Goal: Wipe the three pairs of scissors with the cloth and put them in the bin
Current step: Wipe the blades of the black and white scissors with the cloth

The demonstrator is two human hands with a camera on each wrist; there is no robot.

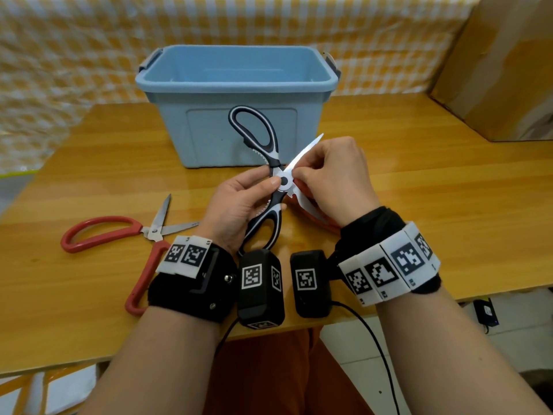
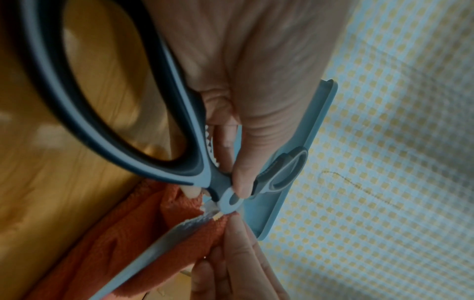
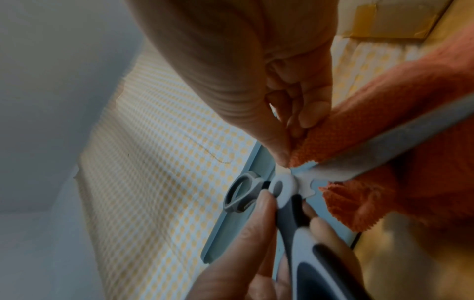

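The left hand [image 1: 236, 205] held the black-and-white kitchen scissors [image 1: 270, 163] up above the table [image 1: 419, 205], its fingers curled round the lower handle and its thumb pressed against the round pivot; the scissors stood wide open, one handle loop rising in front of the bin and one blade pointing up to the right. The right hand [image 1: 332, 178] pinched an orange cloth [image 2: 143, 239] at the root of the other blade, just beside the pivot, thumb and fingertips drawn tight together on the fabric; from the wrist views the cloth lay folded under and around that blade, and the rest of it hung down toward the tabletop. Both wrists wore black straps with white coded markers.

Behind the hands a light blue plastic bin [image 1: 239, 82] sat on the wooden table, its opening upward and nothing visible inside; to the left, flat on the table and well apart from the bin, lay a pair of red-handled scissors [image 1: 125, 238], blades parted. A cardboard box [image 1: 502, 64] stood at the far right; a yellow-and-white checked cloth [image 1: 89, 40] hung behind the table.
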